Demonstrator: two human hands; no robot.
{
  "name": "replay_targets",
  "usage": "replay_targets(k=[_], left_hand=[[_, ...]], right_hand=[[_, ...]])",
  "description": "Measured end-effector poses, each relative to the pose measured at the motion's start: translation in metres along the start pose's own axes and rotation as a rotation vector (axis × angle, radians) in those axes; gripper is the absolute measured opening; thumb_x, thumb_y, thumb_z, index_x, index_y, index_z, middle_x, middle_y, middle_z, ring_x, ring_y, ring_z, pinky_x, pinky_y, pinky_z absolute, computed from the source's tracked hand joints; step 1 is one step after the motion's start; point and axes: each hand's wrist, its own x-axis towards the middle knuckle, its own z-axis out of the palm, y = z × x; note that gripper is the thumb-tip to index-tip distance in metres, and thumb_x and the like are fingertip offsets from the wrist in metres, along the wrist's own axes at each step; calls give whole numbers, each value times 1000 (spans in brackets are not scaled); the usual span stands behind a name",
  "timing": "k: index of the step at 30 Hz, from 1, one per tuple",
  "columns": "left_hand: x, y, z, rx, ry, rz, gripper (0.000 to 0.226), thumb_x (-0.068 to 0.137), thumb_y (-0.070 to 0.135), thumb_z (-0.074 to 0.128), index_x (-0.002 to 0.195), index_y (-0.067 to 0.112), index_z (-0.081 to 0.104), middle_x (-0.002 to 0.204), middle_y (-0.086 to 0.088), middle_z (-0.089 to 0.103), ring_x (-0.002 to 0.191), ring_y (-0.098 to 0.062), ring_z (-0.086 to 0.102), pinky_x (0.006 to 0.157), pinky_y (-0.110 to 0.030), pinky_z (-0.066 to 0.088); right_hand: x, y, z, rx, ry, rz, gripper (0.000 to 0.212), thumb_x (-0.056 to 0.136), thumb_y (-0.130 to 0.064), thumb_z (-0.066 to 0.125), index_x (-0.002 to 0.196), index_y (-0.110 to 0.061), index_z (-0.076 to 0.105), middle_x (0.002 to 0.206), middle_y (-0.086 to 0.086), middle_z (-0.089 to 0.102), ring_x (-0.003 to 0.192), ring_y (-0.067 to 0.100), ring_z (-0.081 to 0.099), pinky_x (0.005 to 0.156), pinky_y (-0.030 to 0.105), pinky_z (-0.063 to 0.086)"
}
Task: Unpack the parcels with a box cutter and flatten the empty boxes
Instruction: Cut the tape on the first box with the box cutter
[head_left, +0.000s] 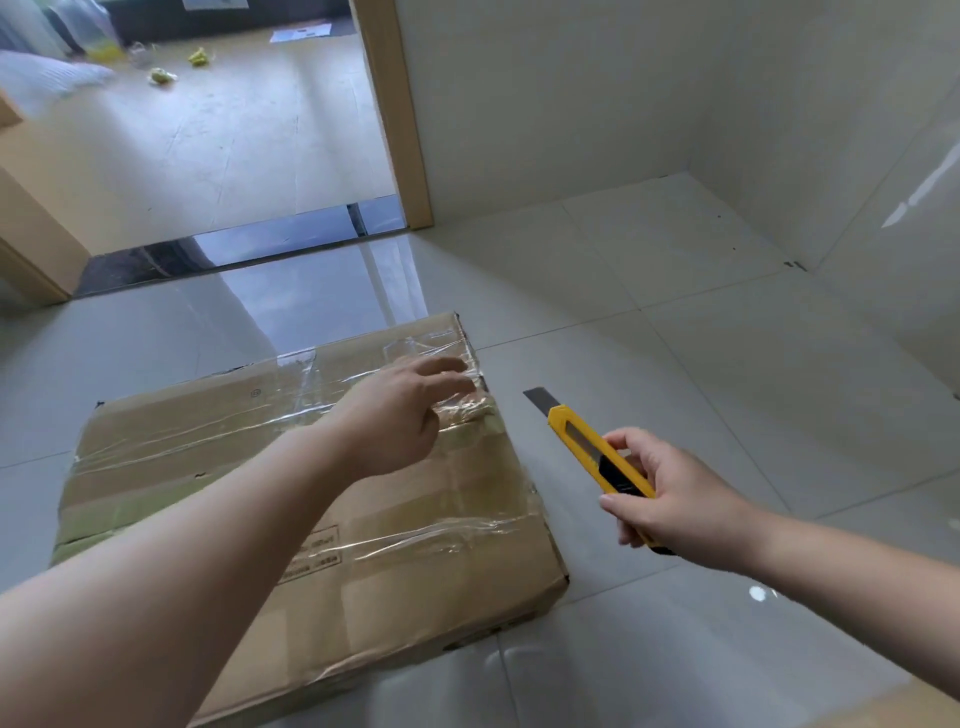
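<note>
Flat cardboard box (291, 499) lies on the tiled floor (675, 322), left of centre, wrapped in several bands of clear tape (218, 441) that look slick and glossy. Looks stiff on its broad face and softer at the dented corners; probably not heavy for its size, though what's inside can't be seen. Best held by pressing down on the top face or gripping a side edge, since taped spots would likely slide under fingers. Left hand (400, 415) reaches across the box toward its far right corner, fingers spread and relaxed, tips at or just over the crinkled tape there; contact can't be confirmed. Right of the box, the box cutter (597, 452) is yellow with a black slider, blade (540, 400) extended and pointing away, held above the floor just beside the box's right edge. Right hand (670, 499) is curled around the handle, thumb near the slider. Blade is thin and sharp, so a firm grip well back on the handle seems sensible. Doorway (234, 156) beyond, clutter in the next room.
</note>
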Motion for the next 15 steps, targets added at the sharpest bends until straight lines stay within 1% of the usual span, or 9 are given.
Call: replay_targets(k=[2,3,4,6,8,10,11,13,15], left_hand=[[-10,-18,-10,41,14,-114,49,80,9,42,124,19,62,137,-2,52,123,-26,51,100,-37,43],[-15,-28,-15,59,16,-177,46,84,9,43,126,19,60,138,-1,51,123,-26,51,100,-37,44],[-21,-37,-18,70,19,-232,43,87,10,44,126,19,59,139,0,50,122,-26,51,99,-38,44],[-32,-53,-24,87,28,-297,39,91,16,44,126,20,59,138,2,51,119,-25,53,97,-38,45],[-40,-65,-27,118,14,-320,38,94,25,42,127,21,58,138,4,51,117,-25,54,95,-36,45],[-43,-75,-29,148,-20,-367,39,96,31,41,133,24,53,141,5,46,119,-26,52,96,-34,41],[-43,-80,-30,162,-43,-406,41,97,34,40,137,25,48,145,6,42,122,-26,49,98,-34,39],[-43,-90,-31,165,-65,-489,46,99,35,37,143,24,38,149,3,34,130,-26,41,104,-36,34],[-43,-100,-31,146,-52,-561,48,99,37,34,145,22,34,149,-2,34,132,-28,38,106,-38,31]], right_hand=[[2,-7,13,-108,10,-79,32,86,-21,69,104,-36,47,83,-1,60,55,11,57,56,30,49],[2,-12,19,-165,-1,-115,35,82,-29,73,104,-38,47,82,-3,58,56,6,53,56,26,48],[2,-17,25,-209,-26,-137,41,77,-37,77,105,-39,47,79,-6,56,57,4,51,56,19,44],[1,-26,35,-308,-86,-158,61,66,-49,82,113,-41,44,76,-12,52,60,-2,50,58,12,41],[0,-32,42,-445,-119,-201,79,58,-57,82,122,-42,37,77,-18,47,64,-5,48,60,8,39],[1,-31,44,-561,-130,-254,95,55,-63,81,132,-40,32,88,-27,43,75,-7,46,65,3,36],[2,-29,44,-610,-139,-285,99,54,-65,80,135,-38,30,96,-28,41,80,-4,46,68,1,34],[5,-22,45,-681,-152,-352,105,53,-70,77,140,-35,28,109,-23,41,89,1,44,72,0,32],[9,-14,45,-702,-150,-390,105,53,-75,71,140,-37,26,114,-19,43,94,3,47,73,3,32]])
